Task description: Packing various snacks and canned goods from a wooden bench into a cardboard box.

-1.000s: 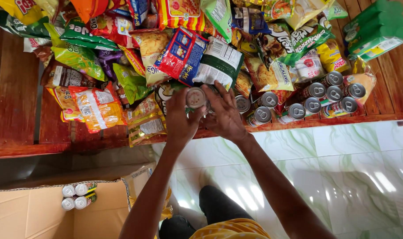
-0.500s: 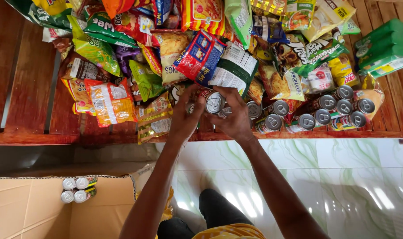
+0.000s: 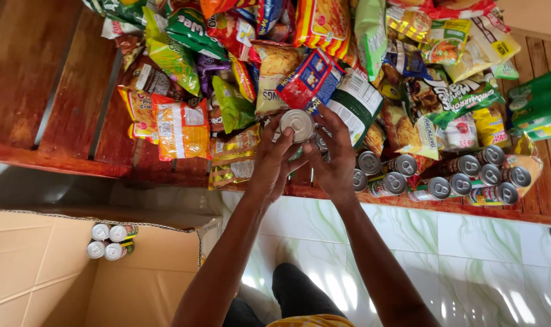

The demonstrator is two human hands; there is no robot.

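Can with silver top held over the table edge, left hand and right hand fingers clamped around it. More cans lie right of the fingers, snack packets beyond. Cardboard box below-left holds four cans.

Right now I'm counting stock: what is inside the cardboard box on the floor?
Four cans lie together in the cardboard box, against its inner wall. The box's bottom runs out of the picture, so anything there is unseen.

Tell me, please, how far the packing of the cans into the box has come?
Four cans already stand in a corner of the cardboard box. The left hand and the right hand together hold one can above the wooden bench. About a dozen cans lie there beside snack packets, so most remains.
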